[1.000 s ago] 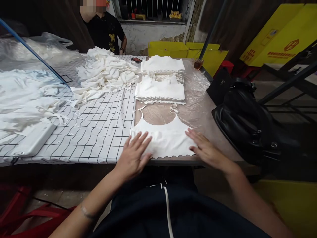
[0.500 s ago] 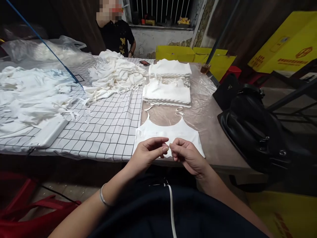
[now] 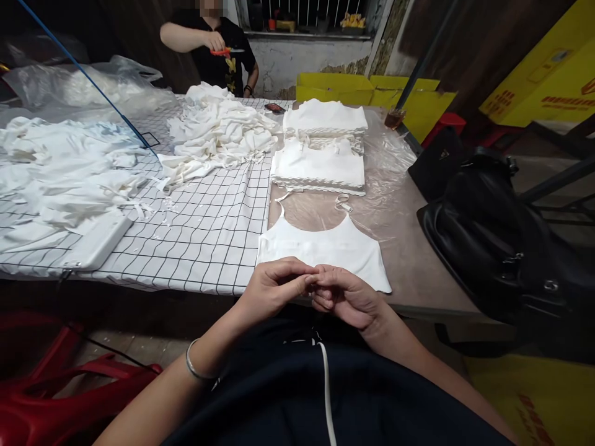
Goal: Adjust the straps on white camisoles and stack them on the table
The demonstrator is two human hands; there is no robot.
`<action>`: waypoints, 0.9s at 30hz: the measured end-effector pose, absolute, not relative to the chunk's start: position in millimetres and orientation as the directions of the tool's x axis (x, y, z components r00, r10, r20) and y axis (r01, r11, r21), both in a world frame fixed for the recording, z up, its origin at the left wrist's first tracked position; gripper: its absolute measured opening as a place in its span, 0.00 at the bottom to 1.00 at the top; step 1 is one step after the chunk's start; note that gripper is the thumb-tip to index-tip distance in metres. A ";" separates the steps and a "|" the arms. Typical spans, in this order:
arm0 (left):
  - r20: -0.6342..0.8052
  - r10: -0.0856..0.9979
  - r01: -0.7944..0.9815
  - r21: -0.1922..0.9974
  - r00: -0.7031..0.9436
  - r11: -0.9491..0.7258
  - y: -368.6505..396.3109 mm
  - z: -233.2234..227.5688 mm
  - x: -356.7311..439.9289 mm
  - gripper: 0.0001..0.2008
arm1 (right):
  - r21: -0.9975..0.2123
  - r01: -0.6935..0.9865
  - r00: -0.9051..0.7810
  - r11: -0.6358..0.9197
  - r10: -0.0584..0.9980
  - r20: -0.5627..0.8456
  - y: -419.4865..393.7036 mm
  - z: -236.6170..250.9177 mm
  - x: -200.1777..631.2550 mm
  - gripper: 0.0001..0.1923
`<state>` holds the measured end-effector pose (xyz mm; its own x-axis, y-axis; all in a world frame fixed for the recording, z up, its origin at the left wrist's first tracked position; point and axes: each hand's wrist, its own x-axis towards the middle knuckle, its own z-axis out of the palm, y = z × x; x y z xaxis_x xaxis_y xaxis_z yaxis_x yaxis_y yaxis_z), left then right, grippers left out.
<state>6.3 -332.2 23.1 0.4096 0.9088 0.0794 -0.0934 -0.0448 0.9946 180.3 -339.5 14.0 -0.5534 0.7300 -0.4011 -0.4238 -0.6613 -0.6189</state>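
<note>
My left hand point(image 3: 277, 284) and my right hand point(image 3: 346, 294) meet at the fingertips above the table's near edge. Both are closed in a pinch; whatever lies between the fingers is too small or hidden to name. Just beyond them a white camisole top point(image 3: 320, 246) lies flat with its thin straps pointing away from me, its lower part covered by my hands. Behind it stand two neat stacks of folded white tops, a nearer stack point(image 3: 320, 166) and a farther stack point(image 3: 325, 118).
Loose white garments point(image 3: 223, 127) are heaped on the checked cloth point(image 3: 199, 235), with another heap point(image 3: 60, 167) at left beside a white box-like device point(image 3: 100, 243). A black bag point(image 3: 493, 229) sits at right. Across the table a person point(image 3: 223, 62) holds red-handled scissors point(image 3: 227, 51).
My hands have come together, the fingertips now touching. The person across has lowered the scissors from face height to the chest. The view has shifted slightly.
</note>
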 end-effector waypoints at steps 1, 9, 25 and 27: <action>0.088 0.907 -0.090 0.994 0.411 -0.055 -332.1 23.2 5.8 0.12 | -0.604 -0.430 -0.566 -0.672 0.721 -0.400 -339.4 13.6 179.7 0.11; 0.044 0.903 -0.125 0.992 0.428 0.011 -332.2 19.5 5.8 0.12 | -0.566 -0.412 -0.612 -0.714 0.677 -0.409 -340.0 9.3 178.8 0.10; 0.119 0.993 0.850 0.521 0.010 -0.071 -152.7 -0.4 -17.5 0.08 | -0.789 0.578 -0.204 0.211 0.973 0.111 -260.5 -11.2 179.5 0.08; 0.225 0.974 0.876 0.461 0.037 -0.139 -160.2 1.1 -17.3 0.09 | -0.761 0.636 -0.114 0.127 0.991 0.070 -220.7 -7.9 174.5 0.10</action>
<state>-17.3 -160.2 1.1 0.0365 0.9737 0.2248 0.8762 -0.1393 0.4613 174.5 -220.7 -7.9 -0.1144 0.9910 0.0699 0.6361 0.1271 -0.7610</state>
